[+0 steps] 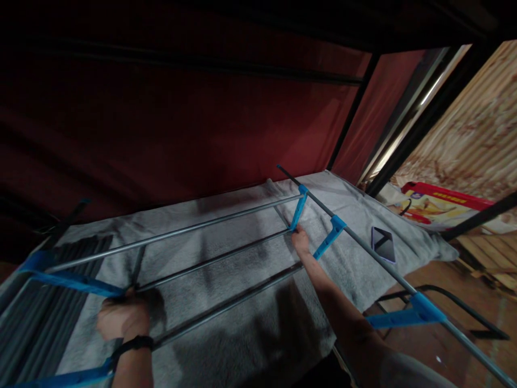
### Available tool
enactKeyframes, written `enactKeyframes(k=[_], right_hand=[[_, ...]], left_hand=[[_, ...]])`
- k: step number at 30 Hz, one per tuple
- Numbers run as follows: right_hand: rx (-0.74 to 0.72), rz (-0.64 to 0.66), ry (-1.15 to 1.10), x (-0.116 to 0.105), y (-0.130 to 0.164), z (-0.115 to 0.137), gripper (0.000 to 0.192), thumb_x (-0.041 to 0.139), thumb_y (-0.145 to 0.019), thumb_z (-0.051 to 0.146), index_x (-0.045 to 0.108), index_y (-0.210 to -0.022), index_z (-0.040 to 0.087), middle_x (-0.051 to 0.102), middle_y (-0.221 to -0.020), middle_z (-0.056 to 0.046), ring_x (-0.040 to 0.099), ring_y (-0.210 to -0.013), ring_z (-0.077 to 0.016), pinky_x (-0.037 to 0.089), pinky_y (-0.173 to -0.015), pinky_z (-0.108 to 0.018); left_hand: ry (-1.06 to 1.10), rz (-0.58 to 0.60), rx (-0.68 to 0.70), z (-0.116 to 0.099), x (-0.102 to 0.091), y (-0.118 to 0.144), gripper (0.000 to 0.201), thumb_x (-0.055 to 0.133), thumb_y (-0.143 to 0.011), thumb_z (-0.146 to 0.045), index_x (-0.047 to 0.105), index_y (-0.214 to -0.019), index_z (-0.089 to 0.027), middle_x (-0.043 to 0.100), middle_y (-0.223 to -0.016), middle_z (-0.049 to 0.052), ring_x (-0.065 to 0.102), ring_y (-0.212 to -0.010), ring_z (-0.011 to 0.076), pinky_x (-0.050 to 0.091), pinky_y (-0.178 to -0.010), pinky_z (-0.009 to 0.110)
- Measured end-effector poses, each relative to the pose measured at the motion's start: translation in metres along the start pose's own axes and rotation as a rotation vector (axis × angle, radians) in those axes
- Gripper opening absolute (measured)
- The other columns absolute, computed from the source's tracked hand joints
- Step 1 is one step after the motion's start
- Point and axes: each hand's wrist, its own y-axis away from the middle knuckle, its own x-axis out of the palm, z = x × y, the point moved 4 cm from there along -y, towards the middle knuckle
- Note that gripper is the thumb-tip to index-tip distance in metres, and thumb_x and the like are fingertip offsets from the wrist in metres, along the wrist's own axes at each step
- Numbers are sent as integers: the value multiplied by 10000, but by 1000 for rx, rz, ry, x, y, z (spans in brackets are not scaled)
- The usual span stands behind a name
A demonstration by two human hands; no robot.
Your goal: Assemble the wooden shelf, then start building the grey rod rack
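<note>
A rack frame of grey metal tubes and blue plastic brackets lies across a grey blanket (238, 242) in front of me. My left hand (124, 317), with a dark band on its wrist, is closed round the inner end of the left blue bracket (76, 280), where a middle tube (218, 260) meets it. At the far end of that tube, my right hand (300, 241) is closed at the lower tip of the right blue bracket (298, 212). The fingertips of both hands are partly hidden. Another blue bracket (329, 237) sits beside my right forearm on the long side tube (371, 250).
Several loose dark tubes (52, 307) lie at the left. A phone (383, 245) rests on the blanket at the right. Beyond are a red and yellow package (444, 206), a wooden pallet (490, 253) and a black metal chair (456, 304). A red wall (181, 140) stands behind the bed.
</note>
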Motion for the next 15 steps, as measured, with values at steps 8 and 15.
enactKeyframes(k=[8, 15], right_hand=[[22, 14, 0, -4, 3, -3, 491, 436, -685, 147, 714, -1089, 163, 756, -988, -118, 694, -1013, -272, 517, -923, -359], [-24, 110, 3, -9, 4, -5, 506, 434, -707, 177, 677, -1149, 141, 738, -1024, -117, 686, -977, -271, 526, -889, -377]], left_hand=[[82, 76, 98, -3, -13, 22, 286, 553, -827, -440, 516, -891, -164, 614, -934, 123, 623, -1014, 400, 505, -760, 488], [167, 114, 167, -4, -12, 28, 311, 450, -944, -279, 505, -1140, -44, 631, -1066, 232, 624, -1044, 351, 484, -839, 479]])
